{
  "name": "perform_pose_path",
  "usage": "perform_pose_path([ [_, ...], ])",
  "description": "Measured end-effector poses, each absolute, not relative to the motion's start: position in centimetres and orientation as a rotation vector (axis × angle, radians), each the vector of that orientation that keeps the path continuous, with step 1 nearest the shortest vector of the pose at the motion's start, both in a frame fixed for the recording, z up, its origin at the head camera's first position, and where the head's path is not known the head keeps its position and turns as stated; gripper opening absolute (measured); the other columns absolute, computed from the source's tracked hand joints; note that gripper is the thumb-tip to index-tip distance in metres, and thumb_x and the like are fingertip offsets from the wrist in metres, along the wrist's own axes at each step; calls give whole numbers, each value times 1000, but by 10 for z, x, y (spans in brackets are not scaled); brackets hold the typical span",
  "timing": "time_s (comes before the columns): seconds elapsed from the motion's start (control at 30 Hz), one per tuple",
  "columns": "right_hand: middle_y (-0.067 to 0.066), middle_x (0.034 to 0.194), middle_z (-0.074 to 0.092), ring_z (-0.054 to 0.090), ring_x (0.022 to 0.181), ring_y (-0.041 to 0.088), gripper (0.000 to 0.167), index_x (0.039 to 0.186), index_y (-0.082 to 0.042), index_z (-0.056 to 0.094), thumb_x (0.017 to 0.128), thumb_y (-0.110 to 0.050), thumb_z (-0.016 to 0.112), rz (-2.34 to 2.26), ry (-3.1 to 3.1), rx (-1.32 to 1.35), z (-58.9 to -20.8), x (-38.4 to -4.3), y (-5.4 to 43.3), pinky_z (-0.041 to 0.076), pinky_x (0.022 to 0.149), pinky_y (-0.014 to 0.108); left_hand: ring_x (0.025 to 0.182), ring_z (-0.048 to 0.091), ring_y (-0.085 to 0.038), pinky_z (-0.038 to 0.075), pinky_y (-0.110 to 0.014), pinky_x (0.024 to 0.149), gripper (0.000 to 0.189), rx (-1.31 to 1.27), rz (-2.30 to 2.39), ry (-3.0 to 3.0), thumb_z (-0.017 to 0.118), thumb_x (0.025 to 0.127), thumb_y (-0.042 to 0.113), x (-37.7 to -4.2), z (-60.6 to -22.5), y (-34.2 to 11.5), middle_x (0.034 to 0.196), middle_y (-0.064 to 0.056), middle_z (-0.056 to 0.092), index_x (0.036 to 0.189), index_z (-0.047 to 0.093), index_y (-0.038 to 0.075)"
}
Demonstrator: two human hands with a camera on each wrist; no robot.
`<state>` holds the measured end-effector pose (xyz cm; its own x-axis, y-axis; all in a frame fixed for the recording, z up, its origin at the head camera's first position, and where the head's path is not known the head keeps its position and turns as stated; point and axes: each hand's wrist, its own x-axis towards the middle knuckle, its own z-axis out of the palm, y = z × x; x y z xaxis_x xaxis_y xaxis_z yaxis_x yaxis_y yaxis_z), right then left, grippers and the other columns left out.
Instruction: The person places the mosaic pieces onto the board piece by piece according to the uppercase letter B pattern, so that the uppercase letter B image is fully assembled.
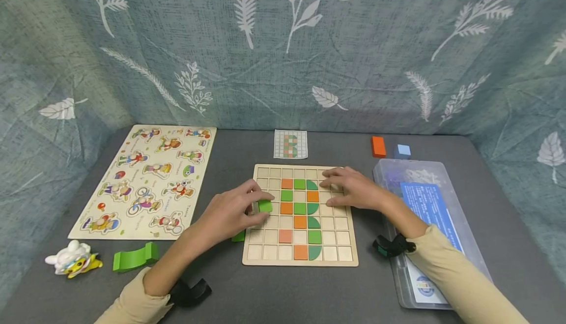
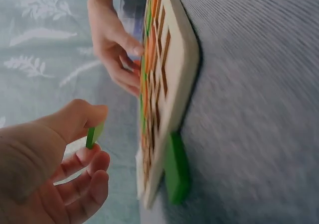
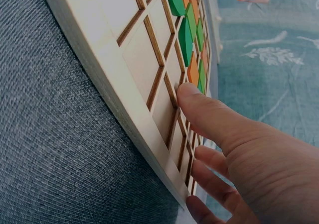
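Observation:
Between thumb and fingertips my left hand (image 1: 234,206) pinches a green square tile (image 1: 265,205). In the left wrist view that tile (image 2: 93,134) is held clear of the wooden grid board (image 2: 182,59). My right hand (image 1: 355,189) lies over the right side of the board (image 1: 300,263), fingers spread and relaxed with nothing in them. The right wrist view shows its thumb (image 3: 214,117) at the grid's dividers. Orange, green and pink squares and dark green quarter-round tiles (image 1: 314,252) fill several cells in the middle columns.
A printed pattern card (image 1: 290,144) lies behind the board. To the right are a plastic case (image 1: 398,275), an orange block (image 1: 378,147) and a blue cube (image 1: 402,151). A picture puzzle board (image 1: 141,181), a green curved block (image 1: 135,257) and a toy figure (image 1: 74,259) stand left.

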<state>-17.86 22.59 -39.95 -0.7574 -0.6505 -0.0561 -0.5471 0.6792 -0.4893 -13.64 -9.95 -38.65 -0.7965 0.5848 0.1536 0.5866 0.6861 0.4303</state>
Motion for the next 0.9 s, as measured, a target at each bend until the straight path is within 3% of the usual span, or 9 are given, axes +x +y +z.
perform_pose_path([
  [0.2, 22, 142, 50, 46, 130, 41, 45, 125, -4, 64, 86, -27, 73, -665, 2669, -967, -398, -178, 226, 28, 110, 62, 61, 40, 2, 31, -16, 49, 29, -1185, -697, -2888, 72, 87, 31, -133, -381, -88, 97, 10, 54, 115, 71, 23],
  [0.47, 22, 142, 50, 45, 131, 41, 46, 125, -4, 64, 86, -27, 72, -657, 2670, -961, -399, -178, 226, 25, 112, 64, 60, 39, 1, 27, -18, 43, 17, -1417, -531, -2887, 66, 91, 30, -132, -387, -76, 91, 8, 55, 106, 72, 28],
  [0.7, 21, 142, 50, 45, 131, 41, 46, 126, -5, 64, 87, -29, 72, -636, 2668, -954, -399, -178, 226, 33, 107, 60, 61, 40, -3, 29, -19, 44, 18, -1492, -433, -2909, 61, 94, 29, -134, -387, -64, 93, 5, 58, 107, 72, 27],
  [0.9, 21, 142, 50, 46, 130, 41, 46, 126, -5, 64, 87, -29, 72, -636, 2672, -961, -400, -178, 226, 35, 106, 59, 67, 53, -4, 33, -18, 48, 18, -1473, -427, -2891, 63, 94, 33, -133, -385, -60, 93, 6, 66, 105, 75, 25],
])
